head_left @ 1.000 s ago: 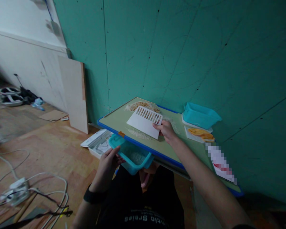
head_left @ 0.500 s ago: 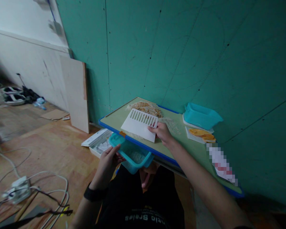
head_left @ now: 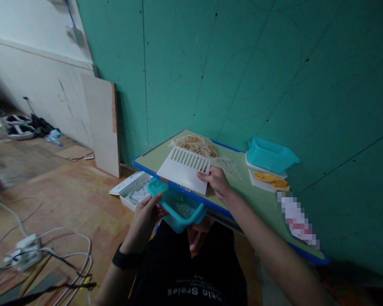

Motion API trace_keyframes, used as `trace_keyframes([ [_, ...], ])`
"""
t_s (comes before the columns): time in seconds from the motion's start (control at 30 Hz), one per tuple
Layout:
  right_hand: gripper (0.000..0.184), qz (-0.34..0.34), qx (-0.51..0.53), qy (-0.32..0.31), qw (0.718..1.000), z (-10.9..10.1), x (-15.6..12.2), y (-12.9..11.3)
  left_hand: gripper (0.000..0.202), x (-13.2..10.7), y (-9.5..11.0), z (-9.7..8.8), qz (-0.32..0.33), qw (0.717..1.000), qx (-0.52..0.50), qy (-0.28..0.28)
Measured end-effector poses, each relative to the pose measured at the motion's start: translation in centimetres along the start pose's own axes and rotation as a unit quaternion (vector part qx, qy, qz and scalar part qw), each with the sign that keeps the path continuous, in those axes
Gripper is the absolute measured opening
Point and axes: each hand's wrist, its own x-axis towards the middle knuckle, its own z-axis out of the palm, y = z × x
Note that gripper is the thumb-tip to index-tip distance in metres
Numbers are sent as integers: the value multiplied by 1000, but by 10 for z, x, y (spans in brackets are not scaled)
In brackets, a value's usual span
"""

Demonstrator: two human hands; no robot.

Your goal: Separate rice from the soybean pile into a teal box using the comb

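Here, a white slotted scraper (head_left: 181, 174) sits across the near edge of the bench (head_left: 247, 204), slots toward the wall (head_left: 258, 63). Right hand (head_left: 218, 182): fingers clamped on its right side. Left hand (head_left: 150, 210): fingers pinching the side of a turquoise tub (head_left: 180, 223) just below that edge; pale grains in the bottom. Behind the scraper, a heap of yellowish kernels (head_left: 196, 145) mixed with pale bits. Farther right, a second tub (head_left: 271, 156) and a yellow cloth (head_left: 271, 179).
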Motion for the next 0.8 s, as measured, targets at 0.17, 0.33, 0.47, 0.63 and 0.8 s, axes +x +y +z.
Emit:
trace_keyframes([
  [0.17, 34, -10, -4, 42, 999, -5, 2, 6, 40, -1, -1, -1, -14, 1000, -11, -19],
  [0.33, 34, 3, -1, 9, 1000, -5, 1, 9, 38, -4, 0, 0, -4, 1000, -6, -24],
  [0.47, 34, -16, 10, 33, 999, -5, 2, 6, 40, -3, 0, -1, -11, 1000, -9, -24],
  [0.63, 33, -23, -24, 60, 998, -8, 3, 8, 39, -2, 0, -2, -14, 1000, -1, -27],
  [0.8, 34, -15, -21, 23, 999, -1, -3, 8, 40, 0, -2, -3, -12, 1000, -5, -24],
])
